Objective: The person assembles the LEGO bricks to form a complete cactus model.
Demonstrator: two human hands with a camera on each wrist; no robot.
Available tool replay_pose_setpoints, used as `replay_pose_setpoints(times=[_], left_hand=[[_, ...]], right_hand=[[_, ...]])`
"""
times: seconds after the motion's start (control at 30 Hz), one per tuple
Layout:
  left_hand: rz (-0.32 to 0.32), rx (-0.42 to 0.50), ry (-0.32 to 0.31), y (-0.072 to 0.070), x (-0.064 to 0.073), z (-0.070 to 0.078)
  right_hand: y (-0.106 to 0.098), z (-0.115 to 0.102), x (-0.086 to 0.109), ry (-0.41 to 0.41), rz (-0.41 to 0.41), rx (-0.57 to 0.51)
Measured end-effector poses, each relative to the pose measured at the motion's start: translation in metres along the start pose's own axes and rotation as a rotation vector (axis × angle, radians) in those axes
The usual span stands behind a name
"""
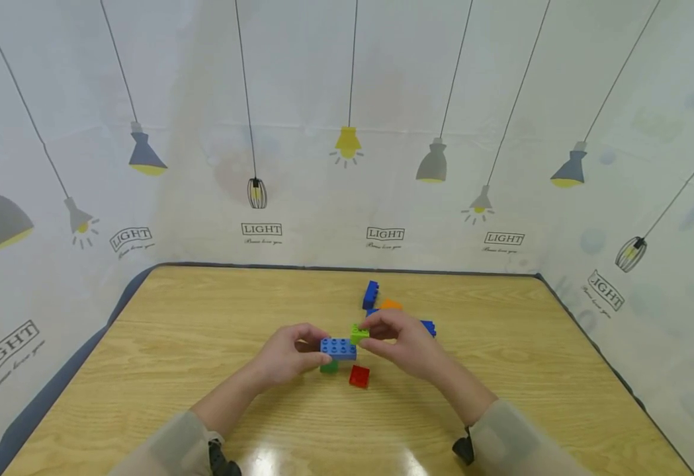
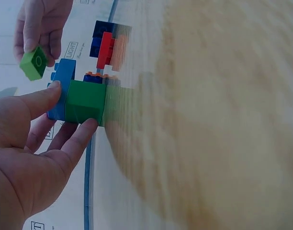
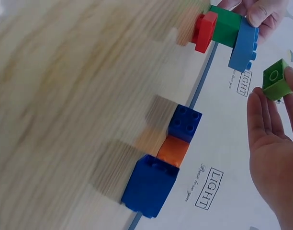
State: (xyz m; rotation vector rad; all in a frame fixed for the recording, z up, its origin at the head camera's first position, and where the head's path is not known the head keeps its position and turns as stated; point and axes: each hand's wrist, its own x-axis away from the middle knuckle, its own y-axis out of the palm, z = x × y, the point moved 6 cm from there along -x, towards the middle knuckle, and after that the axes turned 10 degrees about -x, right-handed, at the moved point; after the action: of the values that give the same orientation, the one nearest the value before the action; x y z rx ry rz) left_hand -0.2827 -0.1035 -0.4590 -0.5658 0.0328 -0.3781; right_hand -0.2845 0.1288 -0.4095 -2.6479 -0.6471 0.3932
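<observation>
My left hand grips a light blue eight-stud brick seated on top of a green brick. In the left wrist view its thumb presses the blue brick and a fingertip touches the green one near the table. My right hand pinches a small lime green brick between thumb and fingers. The lime brick is held above the table by the blue brick's right end, its hollow underside showing in the right wrist view. A red brick lies just in front of the stacked pair.
Beyond my right hand lie a dark blue brick, an orange piece and another dark blue brick, partly covered by the hand. The wooden table meets a printed cloth wall at its back and sides.
</observation>
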Motion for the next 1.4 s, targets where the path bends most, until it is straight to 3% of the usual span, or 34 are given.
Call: replay_pose_setpoints(times=[0.23,0.5,0.9,1.4], left_hand=[[-0.008,0.010,-0.008,0.000,-0.001,-0.001],[-0.008,0.019,0.029,-0.001,0.001,0.000],[0.001,-0.013,0.052,-0.001,-0.001,-0.002],[-0.009,-0.027,0.038,-0.001,-0.001,-0.002]], right_hand=[[0.017,-0.003,-0.011,-0.025,-0.034,-0.005],[0.032,-0.003,-0.021,-0.060,-0.075,0.042],[0.037,0.000,-0.025,-0.030,-0.084,0.071],[0.038,0.002,-0.028,0.068,-0.098,0.102]])
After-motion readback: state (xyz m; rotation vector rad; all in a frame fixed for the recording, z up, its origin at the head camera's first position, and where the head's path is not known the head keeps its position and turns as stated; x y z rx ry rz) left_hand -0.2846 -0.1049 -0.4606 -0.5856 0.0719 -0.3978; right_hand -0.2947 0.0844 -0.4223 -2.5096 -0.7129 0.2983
